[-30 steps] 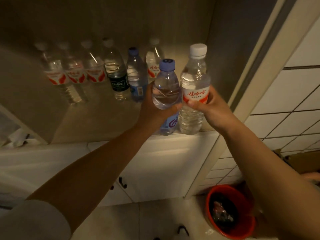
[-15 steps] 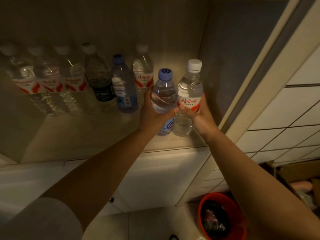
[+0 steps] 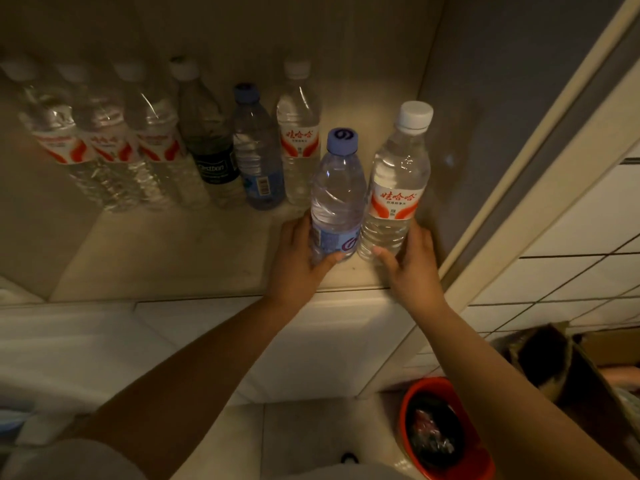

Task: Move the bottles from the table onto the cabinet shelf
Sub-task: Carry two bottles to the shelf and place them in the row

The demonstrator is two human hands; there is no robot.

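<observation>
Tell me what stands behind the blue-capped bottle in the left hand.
Behind the blue-capped bottle stands a white-capped bottle with a red label, last in the back row. Its lower right side is covered.

We see a home interior: a cream cabinet shelf (image 3: 194,268), a white tiled wall (image 3: 568,258), and a red bin (image 3: 446,427) on the floor.

Below me a red bucket (image 3: 446,431) sat on the pale floor tiles (image 3: 311,434), holding something dark I couldn't make out. A cardboard box (image 3: 595,362) stood just beside it, against the white tiled wall (image 3: 571,244). White cupboard doors (image 3: 339,341) faced me.
</observation>
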